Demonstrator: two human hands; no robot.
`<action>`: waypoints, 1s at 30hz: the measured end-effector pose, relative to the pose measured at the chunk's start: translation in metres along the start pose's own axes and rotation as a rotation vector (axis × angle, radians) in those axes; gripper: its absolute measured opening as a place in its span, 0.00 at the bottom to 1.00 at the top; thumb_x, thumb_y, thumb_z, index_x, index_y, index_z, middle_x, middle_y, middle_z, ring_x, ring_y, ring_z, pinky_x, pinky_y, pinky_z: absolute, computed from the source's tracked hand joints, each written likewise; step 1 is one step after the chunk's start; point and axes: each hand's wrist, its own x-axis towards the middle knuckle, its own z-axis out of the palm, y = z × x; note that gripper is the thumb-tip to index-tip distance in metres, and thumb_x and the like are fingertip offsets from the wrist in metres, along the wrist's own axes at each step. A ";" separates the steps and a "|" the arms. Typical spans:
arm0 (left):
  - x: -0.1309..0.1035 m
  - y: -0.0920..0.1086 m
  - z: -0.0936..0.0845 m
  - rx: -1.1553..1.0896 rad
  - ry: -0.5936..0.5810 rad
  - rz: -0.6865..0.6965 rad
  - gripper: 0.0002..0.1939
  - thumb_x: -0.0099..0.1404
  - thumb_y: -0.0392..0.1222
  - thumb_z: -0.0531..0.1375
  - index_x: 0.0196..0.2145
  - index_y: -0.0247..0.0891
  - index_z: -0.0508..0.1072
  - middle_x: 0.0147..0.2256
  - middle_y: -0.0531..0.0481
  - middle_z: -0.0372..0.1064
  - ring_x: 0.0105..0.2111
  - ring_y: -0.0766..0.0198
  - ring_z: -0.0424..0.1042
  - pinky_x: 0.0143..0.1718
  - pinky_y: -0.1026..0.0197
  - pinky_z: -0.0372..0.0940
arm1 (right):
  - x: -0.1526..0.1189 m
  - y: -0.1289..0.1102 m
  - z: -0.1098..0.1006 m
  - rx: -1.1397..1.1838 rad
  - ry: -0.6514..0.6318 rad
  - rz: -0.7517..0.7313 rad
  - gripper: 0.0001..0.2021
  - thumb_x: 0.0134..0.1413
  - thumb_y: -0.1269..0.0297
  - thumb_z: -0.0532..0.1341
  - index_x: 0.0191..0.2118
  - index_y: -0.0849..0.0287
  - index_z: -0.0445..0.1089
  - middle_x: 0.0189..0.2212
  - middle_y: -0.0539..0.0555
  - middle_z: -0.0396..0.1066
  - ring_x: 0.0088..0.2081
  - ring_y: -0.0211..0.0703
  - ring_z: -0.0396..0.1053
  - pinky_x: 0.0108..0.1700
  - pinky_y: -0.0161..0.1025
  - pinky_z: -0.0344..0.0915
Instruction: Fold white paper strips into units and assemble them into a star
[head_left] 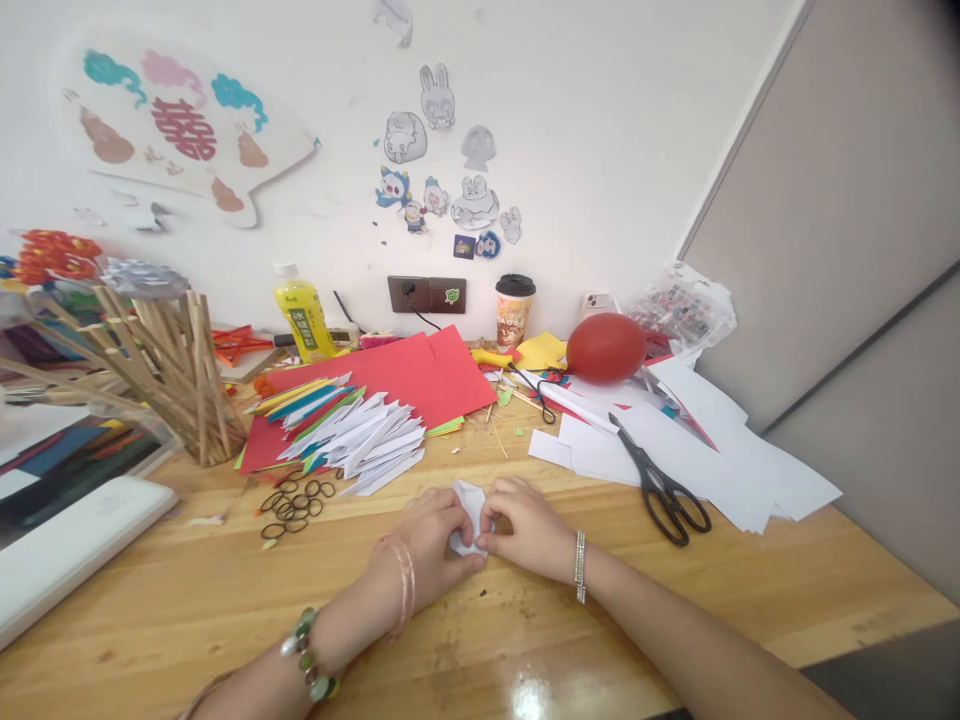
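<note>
A small folded white paper (pixel 469 500) is held between both hands above the middle of the wooden table. My left hand (pixel 433 535) has its fingers closed on the paper's left side. From the right, my right hand (pixel 525 525) pinches the paper's edge with thumb and fingertips. Behind my left hand lies a pile of folded white paper strips (pixel 375 435), with coloured strips (pixel 300 400) at its left. Black rubber rings (pixel 292 505) lie left of my left hand.
Black scissors (pixel 660 485) rest on white sheets (pixel 720 450) at the right. Farther back are red paper (pixel 390 375), a red balloon (pixel 606 348), a cup (pixel 514 312) and a yellow bottle (pixel 303 315). Wooden sticks (pixel 172 370) stand in a container at the left.
</note>
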 end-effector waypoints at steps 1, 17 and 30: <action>0.000 0.001 0.000 0.008 -0.001 -0.004 0.08 0.52 0.44 0.61 0.24 0.38 0.67 0.28 0.52 0.63 0.32 0.61 0.62 0.33 0.61 0.55 | 0.000 0.000 0.000 -0.002 0.008 0.009 0.08 0.38 0.66 0.68 0.24 0.58 0.67 0.27 0.47 0.61 0.35 0.39 0.59 0.38 0.36 0.52; 0.001 -0.006 0.000 -0.053 -0.043 -0.034 0.04 0.52 0.40 0.62 0.24 0.39 0.70 0.29 0.53 0.64 0.33 0.62 0.63 0.35 0.61 0.56 | -0.002 0.011 -0.009 -0.106 0.075 0.039 0.19 0.32 0.59 0.69 0.30 0.57 0.61 0.32 0.48 0.62 0.37 0.42 0.59 0.39 0.38 0.54; 0.003 -0.028 -0.019 -0.122 0.113 0.196 0.14 0.60 0.29 0.48 0.36 0.39 0.71 0.37 0.47 0.67 0.38 0.64 0.67 0.40 0.61 0.64 | 0.001 0.012 -0.011 -0.107 0.014 0.006 0.19 0.33 0.55 0.69 0.31 0.56 0.63 0.33 0.48 0.63 0.39 0.42 0.60 0.40 0.38 0.54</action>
